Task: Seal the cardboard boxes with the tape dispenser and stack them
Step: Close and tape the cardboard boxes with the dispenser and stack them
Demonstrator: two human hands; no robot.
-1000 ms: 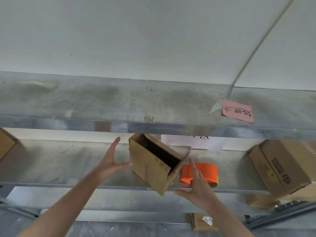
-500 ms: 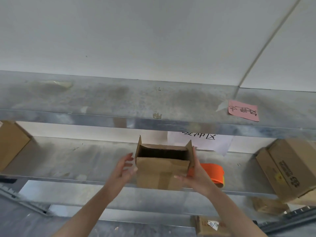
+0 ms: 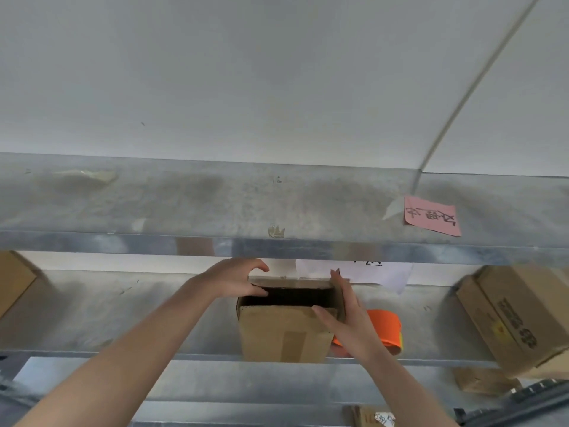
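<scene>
We hold an open brown cardboard box (image 3: 286,331) on the metal shelf (image 3: 92,318).
Our left grip (image 3: 234,278) curls over its left rim; our right grip (image 3: 348,322) lies flat on the right flap, beside the orange tape dispenser (image 3: 385,331).

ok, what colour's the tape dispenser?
The tape dispenser is orange, partly hidden behind the right hand; head view.

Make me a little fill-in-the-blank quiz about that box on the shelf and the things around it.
1. The small box, touched by the left hand and the right hand, has its top ____.
2. The tape dispenser behind the right hand is ____ in colour.
3. The note stuck on the upper shelf is ____.
Missing words: open; orange; pink.
</scene>
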